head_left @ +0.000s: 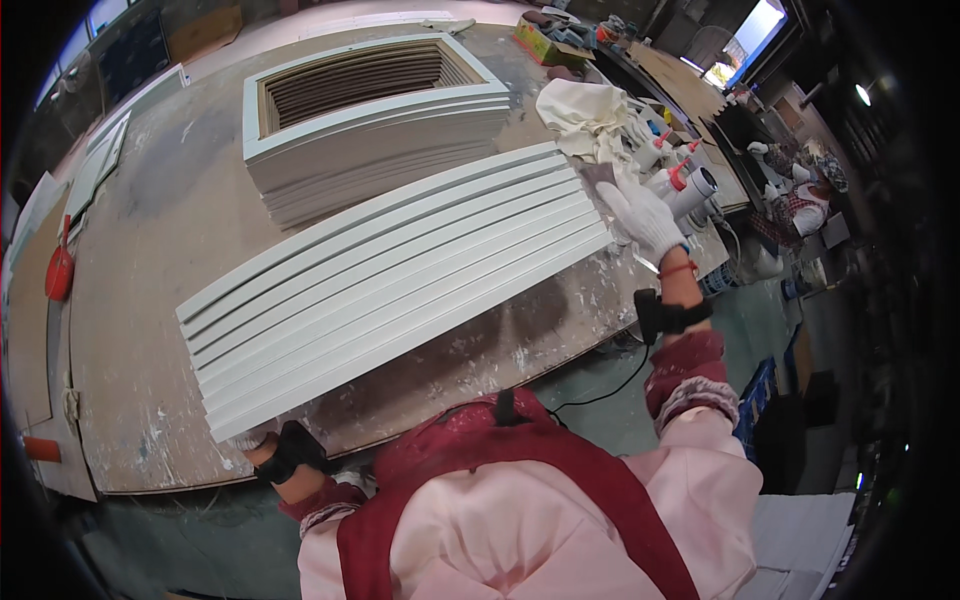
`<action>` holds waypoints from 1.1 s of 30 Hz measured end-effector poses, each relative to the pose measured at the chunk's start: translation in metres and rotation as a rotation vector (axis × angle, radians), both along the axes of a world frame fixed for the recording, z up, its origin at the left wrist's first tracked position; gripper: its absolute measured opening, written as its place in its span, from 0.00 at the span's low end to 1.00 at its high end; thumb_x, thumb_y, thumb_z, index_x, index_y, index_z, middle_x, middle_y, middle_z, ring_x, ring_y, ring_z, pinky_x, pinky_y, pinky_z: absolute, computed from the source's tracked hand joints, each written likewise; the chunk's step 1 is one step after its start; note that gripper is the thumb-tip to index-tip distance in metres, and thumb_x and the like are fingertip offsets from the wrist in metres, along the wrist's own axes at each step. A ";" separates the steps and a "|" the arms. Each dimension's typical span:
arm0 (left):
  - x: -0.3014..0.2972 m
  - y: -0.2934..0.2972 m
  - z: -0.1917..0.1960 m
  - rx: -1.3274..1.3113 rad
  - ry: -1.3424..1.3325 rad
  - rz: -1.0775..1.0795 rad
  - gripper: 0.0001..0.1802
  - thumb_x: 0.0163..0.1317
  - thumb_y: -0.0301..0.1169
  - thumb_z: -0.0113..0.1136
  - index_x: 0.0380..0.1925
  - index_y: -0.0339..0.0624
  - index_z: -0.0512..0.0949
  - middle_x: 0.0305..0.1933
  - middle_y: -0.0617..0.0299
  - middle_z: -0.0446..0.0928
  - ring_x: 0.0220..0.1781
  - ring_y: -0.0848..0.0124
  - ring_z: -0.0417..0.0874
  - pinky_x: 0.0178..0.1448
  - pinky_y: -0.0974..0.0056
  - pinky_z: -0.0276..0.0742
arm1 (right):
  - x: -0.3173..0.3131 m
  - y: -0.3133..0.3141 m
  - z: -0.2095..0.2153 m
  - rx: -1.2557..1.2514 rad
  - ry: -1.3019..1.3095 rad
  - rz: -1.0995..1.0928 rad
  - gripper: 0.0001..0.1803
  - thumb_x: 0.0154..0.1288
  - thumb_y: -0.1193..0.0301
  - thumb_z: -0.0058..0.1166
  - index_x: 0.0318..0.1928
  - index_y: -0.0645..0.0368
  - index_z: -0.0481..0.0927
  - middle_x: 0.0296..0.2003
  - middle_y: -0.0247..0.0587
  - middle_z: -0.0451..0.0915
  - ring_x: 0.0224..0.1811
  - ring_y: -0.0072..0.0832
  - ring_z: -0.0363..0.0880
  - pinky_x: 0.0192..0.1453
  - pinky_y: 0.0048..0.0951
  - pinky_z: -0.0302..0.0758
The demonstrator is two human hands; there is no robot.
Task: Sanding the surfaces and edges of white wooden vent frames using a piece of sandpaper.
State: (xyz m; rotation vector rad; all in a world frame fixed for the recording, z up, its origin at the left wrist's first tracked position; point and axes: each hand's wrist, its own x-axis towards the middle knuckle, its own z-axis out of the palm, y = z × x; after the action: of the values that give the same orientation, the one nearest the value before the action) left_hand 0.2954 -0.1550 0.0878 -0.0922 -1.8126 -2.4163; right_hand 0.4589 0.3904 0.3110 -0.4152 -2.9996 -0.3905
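A white slatted panel slants across the worktable, and a shadow falls beneath its near edge. My left hand, in a white glove, is at the panel's near left corner. Its fingers are hidden under the panel, so their grip does not show. At the panel's right end is my right hand, also gloved in white. Its fingers are closed on a small brownish-grey piece of sandpaper, by the panel's far right corner. Behind the panel stands a stack of white rectangular frames with open centres.
The paint-marked worktable carries a cream cloth, several red-tipped white bottles and an open yellow-green box. A red tool lies at the left. Another person sits at the far right. A black cable hangs beside me.
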 end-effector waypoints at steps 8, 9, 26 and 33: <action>0.003 -0.001 0.004 -0.032 -0.022 0.023 0.67 0.37 0.48 0.83 0.75 0.39 0.54 0.73 0.51 0.67 0.72 0.64 0.70 0.74 0.61 0.66 | 0.000 0.073 -0.148 -0.190 0.397 -0.064 0.27 0.71 0.48 0.41 0.53 0.56 0.80 0.48 0.55 0.83 0.52 0.54 0.80 0.56 0.51 0.74; 0.002 -0.001 0.006 -0.035 -0.025 0.022 0.67 0.37 0.48 0.83 0.75 0.39 0.54 0.73 0.51 0.67 0.72 0.64 0.70 0.74 0.61 0.66 | -0.010 0.075 -0.148 -0.256 0.174 -0.174 0.27 0.71 0.49 0.42 0.55 0.56 0.79 0.49 0.55 0.83 0.53 0.54 0.80 0.57 0.50 0.74; -0.013 0.010 0.031 -0.028 0.004 -0.048 0.67 0.35 0.51 0.84 0.74 0.39 0.56 0.72 0.51 0.68 0.72 0.64 0.71 0.73 0.61 0.67 | -0.113 -0.077 0.069 -0.182 -0.242 0.446 0.53 0.59 0.41 0.58 0.72 0.69 0.59 0.69 0.71 0.60 0.75 0.61 0.55 0.77 0.49 0.55; -0.033 0.013 0.038 -0.171 0.021 -0.182 0.67 0.35 0.52 0.84 0.74 0.40 0.57 0.72 0.50 0.69 0.71 0.65 0.71 0.72 0.61 0.67 | -0.133 -0.147 0.058 -0.035 -0.169 0.918 0.59 0.53 0.30 0.54 0.70 0.66 0.61 0.69 0.67 0.60 0.73 0.65 0.55 0.73 0.62 0.56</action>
State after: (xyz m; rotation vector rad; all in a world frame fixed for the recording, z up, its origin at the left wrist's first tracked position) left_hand 0.2622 -0.1419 0.1261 -0.3093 -2.0812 -2.3577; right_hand 0.3263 0.2431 0.3693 1.0048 -2.9342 -0.2779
